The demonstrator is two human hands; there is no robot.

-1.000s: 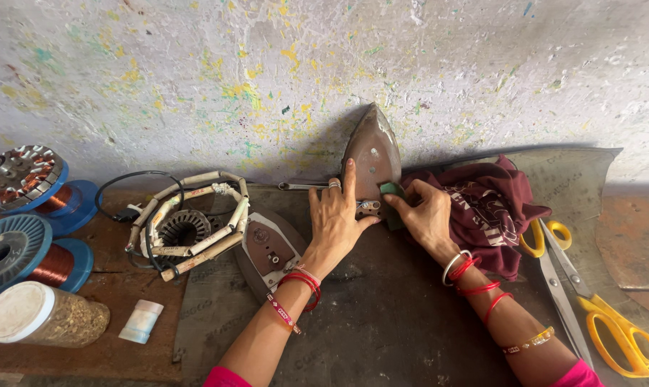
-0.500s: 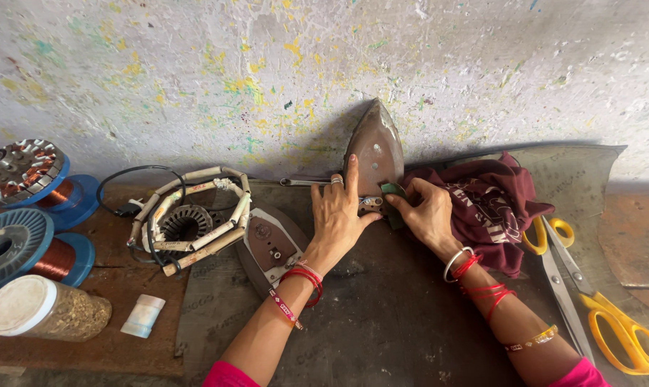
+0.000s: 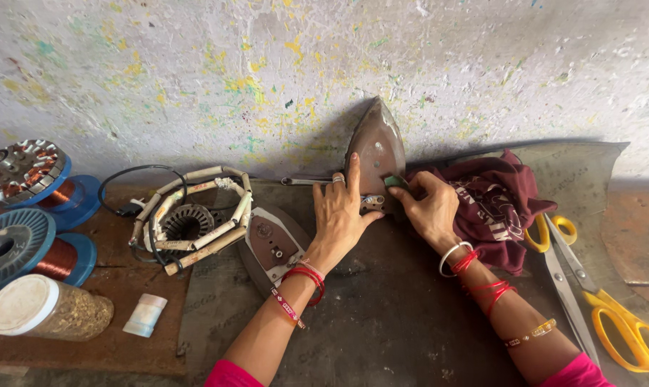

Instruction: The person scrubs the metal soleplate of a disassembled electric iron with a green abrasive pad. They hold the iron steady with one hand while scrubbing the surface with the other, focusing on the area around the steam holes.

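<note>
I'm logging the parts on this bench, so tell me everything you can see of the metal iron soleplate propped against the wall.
The iron soleplate is a pointed, boat-shaped slab of dull grey-brown metal, stained and worn, with a few small holes or studs on its face. It stands on its broad end, tip up, leaning against the paint-speckled wall. The left hand lies flat at its lower left, fingers stretched up along its edge. The right hand presses a small green piece to its lower right. A maroon cloth lies beside it.
</note>
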